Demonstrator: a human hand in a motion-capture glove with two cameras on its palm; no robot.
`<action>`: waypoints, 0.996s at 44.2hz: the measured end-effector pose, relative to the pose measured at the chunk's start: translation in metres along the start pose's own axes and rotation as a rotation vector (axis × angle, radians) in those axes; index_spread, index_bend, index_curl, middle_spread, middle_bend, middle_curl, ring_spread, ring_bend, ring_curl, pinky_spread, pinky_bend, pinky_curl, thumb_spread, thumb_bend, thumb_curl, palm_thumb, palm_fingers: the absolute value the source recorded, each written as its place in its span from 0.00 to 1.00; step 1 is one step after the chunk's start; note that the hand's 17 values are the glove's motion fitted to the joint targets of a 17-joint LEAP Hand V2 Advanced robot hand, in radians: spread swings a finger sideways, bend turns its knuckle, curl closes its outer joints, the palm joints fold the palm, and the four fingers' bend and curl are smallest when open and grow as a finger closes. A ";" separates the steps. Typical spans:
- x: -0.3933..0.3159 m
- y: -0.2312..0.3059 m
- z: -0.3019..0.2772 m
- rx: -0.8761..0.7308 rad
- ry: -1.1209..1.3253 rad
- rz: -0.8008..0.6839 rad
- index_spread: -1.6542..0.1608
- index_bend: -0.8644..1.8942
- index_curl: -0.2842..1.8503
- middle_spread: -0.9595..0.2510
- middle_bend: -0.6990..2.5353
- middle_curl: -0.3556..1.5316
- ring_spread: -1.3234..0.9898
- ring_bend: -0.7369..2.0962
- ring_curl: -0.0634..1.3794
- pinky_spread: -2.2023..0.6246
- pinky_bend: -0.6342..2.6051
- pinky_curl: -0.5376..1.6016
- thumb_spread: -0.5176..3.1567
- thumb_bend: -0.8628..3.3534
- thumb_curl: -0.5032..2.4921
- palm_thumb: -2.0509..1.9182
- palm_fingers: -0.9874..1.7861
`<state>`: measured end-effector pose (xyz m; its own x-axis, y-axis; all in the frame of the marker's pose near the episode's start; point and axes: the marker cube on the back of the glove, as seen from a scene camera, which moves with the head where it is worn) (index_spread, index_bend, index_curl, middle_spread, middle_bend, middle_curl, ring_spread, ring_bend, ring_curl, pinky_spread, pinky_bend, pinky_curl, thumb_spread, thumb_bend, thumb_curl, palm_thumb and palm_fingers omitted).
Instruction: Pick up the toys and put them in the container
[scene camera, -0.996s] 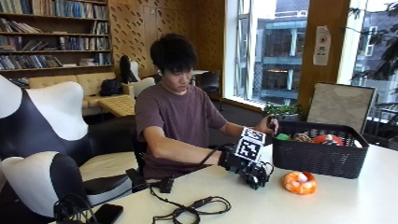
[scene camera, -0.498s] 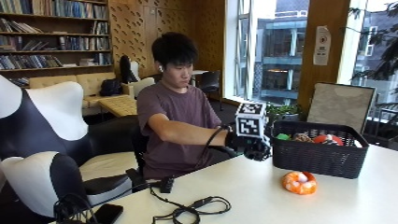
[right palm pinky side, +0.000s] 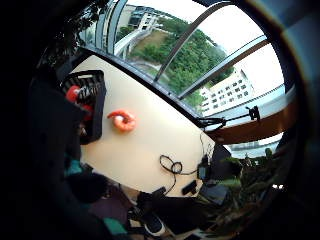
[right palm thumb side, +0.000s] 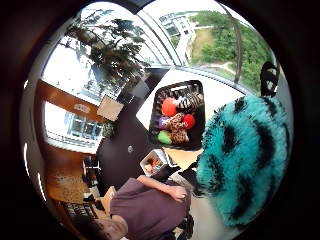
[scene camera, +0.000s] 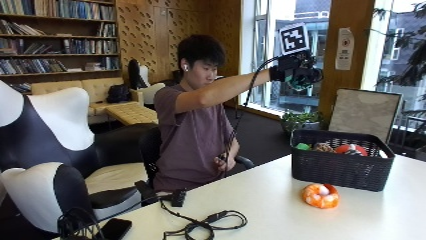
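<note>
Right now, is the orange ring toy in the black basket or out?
Out. The orange ring-shaped toy lies on the white table beside the black woven basket.

R arm: raised, stretched out at head height | R hand (scene camera: 297, 74): gloved, fingers curled round teal plush (right palm thumb side: 245, 160) filling the palm | L arm: bent, L hand (scene camera: 221, 161) bare, low by the waist | torso: seated

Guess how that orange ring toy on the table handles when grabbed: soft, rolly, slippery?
The orange ring toy looks plush, so it probably squashes and weighs little. It lies flat on the table, so it is unlikely to roll. The fuzzy-looking surface should not slip much in the fingers.
</note>
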<state>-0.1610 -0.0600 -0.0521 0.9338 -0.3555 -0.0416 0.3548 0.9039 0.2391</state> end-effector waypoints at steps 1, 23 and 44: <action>-0.009 -0.005 -0.002 0.000 -0.004 0.019 0.79 0.68 0.46 0.62 0.60 0.57 0.39 0.70 0.56 0.64 0.53 0.53 0.31 0.22 0.43 0.66 0.68; -0.155 -0.052 0.097 -0.242 0.046 0.051 0.80 0.64 0.51 0.62 0.58 0.60 0.40 0.74 0.58 0.65 0.55 0.57 0.31 0.20 0.46 0.65 0.55; -0.202 -0.052 0.143 -0.373 -0.191 -0.182 0.80 0.36 0.38 0.76 0.27 0.42 0.55 0.45 0.38 0.77 0.58 0.52 0.43 0.18 0.35 0.50 0.20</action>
<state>-0.3748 -0.0694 0.0828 0.8416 -0.5223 0.1376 0.5377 0.8341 -0.1227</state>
